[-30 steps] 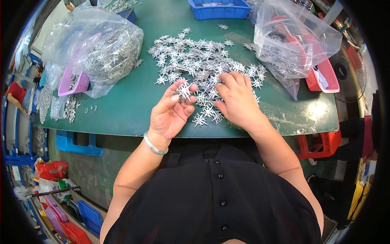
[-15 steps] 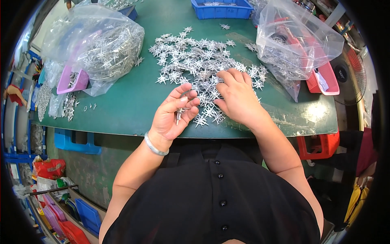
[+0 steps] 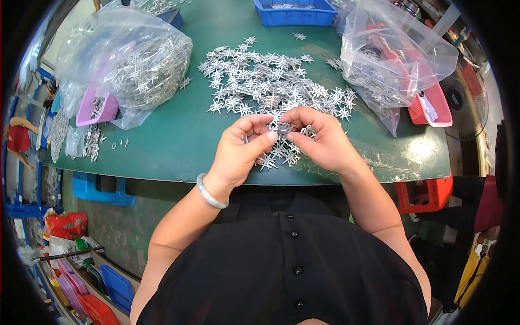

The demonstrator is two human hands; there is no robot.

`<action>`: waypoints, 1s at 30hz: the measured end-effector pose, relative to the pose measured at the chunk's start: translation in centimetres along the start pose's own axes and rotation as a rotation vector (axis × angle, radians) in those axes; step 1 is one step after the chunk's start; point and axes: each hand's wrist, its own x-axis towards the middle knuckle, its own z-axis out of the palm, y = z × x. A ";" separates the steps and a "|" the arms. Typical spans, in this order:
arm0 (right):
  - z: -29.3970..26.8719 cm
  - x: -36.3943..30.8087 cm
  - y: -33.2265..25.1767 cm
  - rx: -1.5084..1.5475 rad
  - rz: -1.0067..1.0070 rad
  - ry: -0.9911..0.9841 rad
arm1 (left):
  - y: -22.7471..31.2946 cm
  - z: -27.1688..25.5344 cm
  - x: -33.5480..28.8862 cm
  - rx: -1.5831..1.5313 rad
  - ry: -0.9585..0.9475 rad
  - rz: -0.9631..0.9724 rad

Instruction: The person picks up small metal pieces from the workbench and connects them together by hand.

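My left hand (image 3: 238,149) and my right hand (image 3: 323,140) meet over the near edge of a pile of silver spiky star-shaped metal pieces (image 3: 265,81). Between their fingertips is one such star piece (image 3: 283,129), pinched from both sides. Another slim metal bit (image 3: 245,139) shows in the curl of my left fingers; its kind is unclear. A pale bangle (image 3: 210,192) circles my left wrist. Several loose stars lie just below and behind my fingers on the green table (image 3: 168,146).
A clear bag of stars (image 3: 146,70) and a purple bin (image 3: 103,111) stand left. On the right, another clear bag (image 3: 374,81) leans by a pink basket (image 3: 436,108) and a fan (image 3: 466,103). At the back sits a blue tray (image 3: 298,16). Stools (image 3: 103,189) stand below.
My right hand has come back from the pile toward my left and now pinches a star. My left hand has moved slightly right and its fingers have closed onto the same piece.
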 end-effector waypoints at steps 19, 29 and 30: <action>0.8 -0.5 0.4 0.419 0.204 0.029 | -0.7 0.2 0.1 -0.064 0.029 -0.020; 1.2 -0.5 1.0 0.177 -0.086 0.147 | -1.3 -0.1 0.2 0.188 -0.007 0.316; 1.2 -0.5 1.0 0.169 -0.087 0.148 | -1.2 0.0 0.1 0.167 0.004 0.295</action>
